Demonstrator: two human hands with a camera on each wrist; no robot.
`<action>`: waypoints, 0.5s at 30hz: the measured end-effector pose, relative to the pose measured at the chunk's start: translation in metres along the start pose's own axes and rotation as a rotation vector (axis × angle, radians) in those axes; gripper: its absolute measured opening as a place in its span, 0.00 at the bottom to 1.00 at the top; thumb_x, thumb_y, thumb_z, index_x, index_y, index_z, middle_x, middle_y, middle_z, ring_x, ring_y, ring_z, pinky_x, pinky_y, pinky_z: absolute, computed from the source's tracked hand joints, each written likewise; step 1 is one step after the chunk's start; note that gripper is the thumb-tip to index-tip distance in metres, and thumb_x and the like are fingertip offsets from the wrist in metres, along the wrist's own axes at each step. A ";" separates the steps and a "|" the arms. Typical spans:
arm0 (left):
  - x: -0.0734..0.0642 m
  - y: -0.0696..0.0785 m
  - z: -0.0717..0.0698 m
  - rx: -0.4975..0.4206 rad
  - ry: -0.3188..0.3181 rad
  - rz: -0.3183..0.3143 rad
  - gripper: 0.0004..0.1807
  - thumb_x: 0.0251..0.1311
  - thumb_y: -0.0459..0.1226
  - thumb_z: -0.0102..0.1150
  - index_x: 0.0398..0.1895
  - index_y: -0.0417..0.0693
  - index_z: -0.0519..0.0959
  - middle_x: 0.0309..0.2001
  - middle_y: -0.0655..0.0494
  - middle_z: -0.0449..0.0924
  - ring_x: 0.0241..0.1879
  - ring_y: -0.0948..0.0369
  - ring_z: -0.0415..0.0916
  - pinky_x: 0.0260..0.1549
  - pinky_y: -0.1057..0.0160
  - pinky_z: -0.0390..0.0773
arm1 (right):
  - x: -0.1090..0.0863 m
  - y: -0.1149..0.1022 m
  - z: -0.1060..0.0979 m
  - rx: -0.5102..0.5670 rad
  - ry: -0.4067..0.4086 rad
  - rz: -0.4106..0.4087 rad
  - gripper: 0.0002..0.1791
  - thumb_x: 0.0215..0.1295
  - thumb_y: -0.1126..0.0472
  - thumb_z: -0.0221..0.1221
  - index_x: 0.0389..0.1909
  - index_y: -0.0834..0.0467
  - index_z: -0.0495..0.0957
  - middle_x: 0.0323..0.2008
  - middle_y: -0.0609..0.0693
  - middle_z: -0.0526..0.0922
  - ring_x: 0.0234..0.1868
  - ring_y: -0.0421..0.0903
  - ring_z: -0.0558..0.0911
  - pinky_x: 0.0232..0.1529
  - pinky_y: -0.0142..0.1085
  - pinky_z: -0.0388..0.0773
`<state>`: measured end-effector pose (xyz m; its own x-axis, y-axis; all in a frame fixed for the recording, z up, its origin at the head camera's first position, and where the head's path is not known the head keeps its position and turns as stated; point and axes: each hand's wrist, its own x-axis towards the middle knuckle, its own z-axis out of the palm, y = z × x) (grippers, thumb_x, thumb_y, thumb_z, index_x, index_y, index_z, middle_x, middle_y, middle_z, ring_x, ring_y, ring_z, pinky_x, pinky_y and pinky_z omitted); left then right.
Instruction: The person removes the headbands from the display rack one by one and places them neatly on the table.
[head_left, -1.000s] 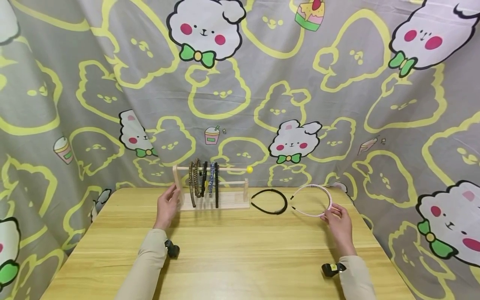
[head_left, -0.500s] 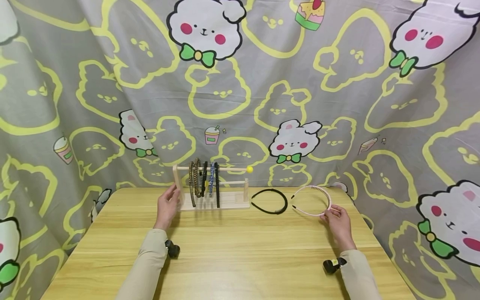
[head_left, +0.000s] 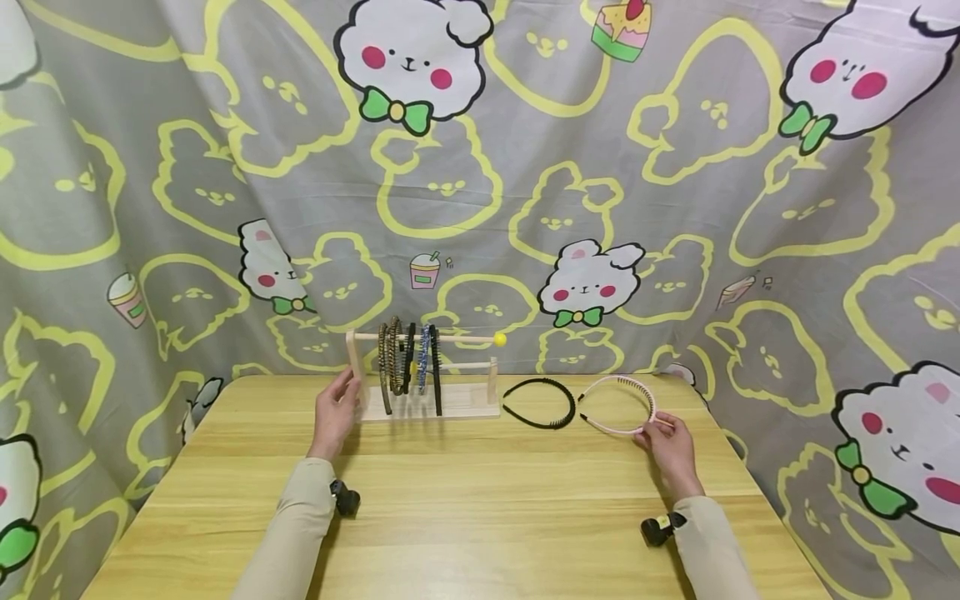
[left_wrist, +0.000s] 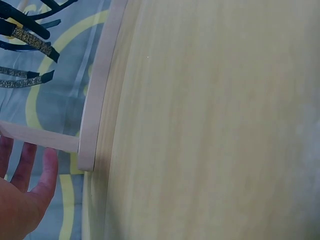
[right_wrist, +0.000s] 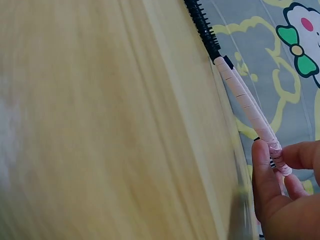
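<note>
In the head view my right hand pinches the rounded end of a pale pink toothed headband, its dark tips pointing left. The right wrist view shows the thumb and fingers on the pink headband. A black toothed headband lies on the table just to its left. Further left stands a wooden rack; patterned and dark headbands hang from its upper rod. My left hand rests with fairly straight fingers against the rack's left post, holding nothing else.
The wooden table reaches back to a grey patterned curtain. A yellow ball caps the right end of the rack's upper rod. A shorter rod runs lower, by a short right post.
My right hand has shifted slightly left with the pink headband, whose tips are now nearer the black headband. My left hand and the rack have not moved.
</note>
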<state>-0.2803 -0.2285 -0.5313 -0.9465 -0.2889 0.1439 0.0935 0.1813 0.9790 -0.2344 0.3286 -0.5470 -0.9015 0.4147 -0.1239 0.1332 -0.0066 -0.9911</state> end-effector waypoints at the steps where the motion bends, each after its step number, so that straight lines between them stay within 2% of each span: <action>1: 0.000 0.000 0.000 -0.004 0.002 0.000 0.29 0.69 0.51 0.53 0.69 0.51 0.69 0.64 0.42 0.72 0.62 0.51 0.69 0.54 0.64 0.78 | 0.000 0.000 0.000 0.000 -0.001 0.004 0.27 0.71 0.69 0.51 0.67 0.69 0.55 0.43 0.53 0.69 0.30 0.35 0.82 0.43 0.29 0.85; 7: 0.000 0.000 0.000 -0.013 0.000 -0.002 0.29 0.68 0.51 0.54 0.69 0.52 0.70 0.64 0.43 0.73 0.62 0.51 0.70 0.42 0.82 0.74 | 0.002 0.002 0.003 -0.013 0.000 0.013 0.27 0.72 0.68 0.50 0.68 0.68 0.55 0.43 0.53 0.69 0.31 0.34 0.82 0.44 0.28 0.84; 11: 0.000 0.000 0.000 -0.007 -0.005 -0.004 0.29 0.68 0.51 0.53 0.69 0.52 0.69 0.65 0.43 0.72 0.62 0.51 0.69 0.42 0.82 0.74 | 0.002 0.002 0.006 -0.005 -0.003 0.014 0.27 0.71 0.69 0.51 0.67 0.69 0.55 0.42 0.53 0.70 0.30 0.34 0.81 0.44 0.29 0.85; 15: 0.001 0.000 -0.001 0.000 -0.008 -0.013 0.29 0.69 0.51 0.53 0.69 0.52 0.69 0.64 0.43 0.72 0.62 0.51 0.70 0.45 0.78 0.76 | 0.003 0.003 0.010 -0.005 -0.009 0.019 0.27 0.70 0.70 0.51 0.67 0.71 0.55 0.43 0.53 0.71 0.30 0.34 0.81 0.42 0.28 0.85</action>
<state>-0.2810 -0.2293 -0.5308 -0.9501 -0.2838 0.1297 0.0810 0.1772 0.9808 -0.2408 0.3211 -0.5512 -0.9022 0.4067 -0.1434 0.1527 -0.0097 -0.9882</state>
